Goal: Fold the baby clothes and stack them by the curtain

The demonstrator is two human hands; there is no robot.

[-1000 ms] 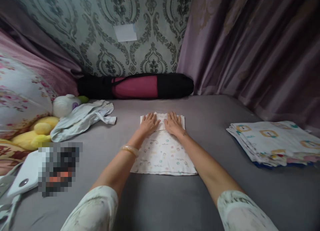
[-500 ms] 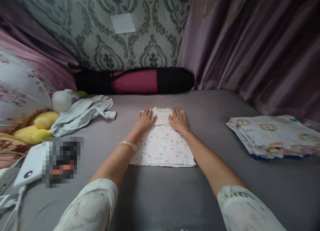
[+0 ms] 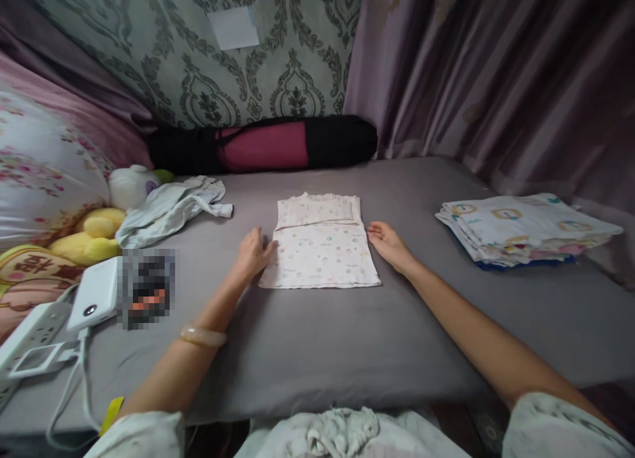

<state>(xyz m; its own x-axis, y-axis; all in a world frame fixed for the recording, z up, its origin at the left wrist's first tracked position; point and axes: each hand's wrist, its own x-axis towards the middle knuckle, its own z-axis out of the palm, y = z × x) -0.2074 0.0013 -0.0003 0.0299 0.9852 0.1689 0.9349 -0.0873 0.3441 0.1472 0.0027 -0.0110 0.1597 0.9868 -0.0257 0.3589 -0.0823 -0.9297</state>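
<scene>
Back wall (image 3: 317,21): grey-green with a dark damask pattern; white paper sheet (image 3: 233,28) fixed high up, black and magenta tubular bag (image 3: 262,145) lying along the foot.
Grey sheet (image 3: 317,339): spread over the whole flat surface, slightly creased toward the front edge.
Far left: plump floral pillow (image 3: 40,173), with white plush toy (image 3: 126,188) and yellow plush toy (image 3: 82,243) next to it.
Crumpled pale garment (image 3: 163,210): heaped against the plush toys, one narrow end stretched rightward.
Electrics: white power strip (image 3: 52,322) at the left edge, white power bank (image 3: 96,296) beside it, cables below.
Pixelated item (image 3: 149,286): just right of the power bank, too obscured to identify.
Left hand (image 3: 254,251): released, fingers loosely bent, thumb reaching to the shirt's left edge; pale bangle (image 3: 202,336) on the forearm.
Folded white shirt (image 3: 317,256): flat between both hands, small coloured prints, neckline away from the person, upper flap folded across.
Right hand (image 3: 389,243): released, fingers slightly curled beside the shirt's right edge; contact impossible to tell.
Stack of folded cloths (image 3: 510,223): well apart, farther right, printed piece on top, blue at the bottom.
Purple curtain (image 3: 426,61): hanging in folds behind the stack.
</scene>
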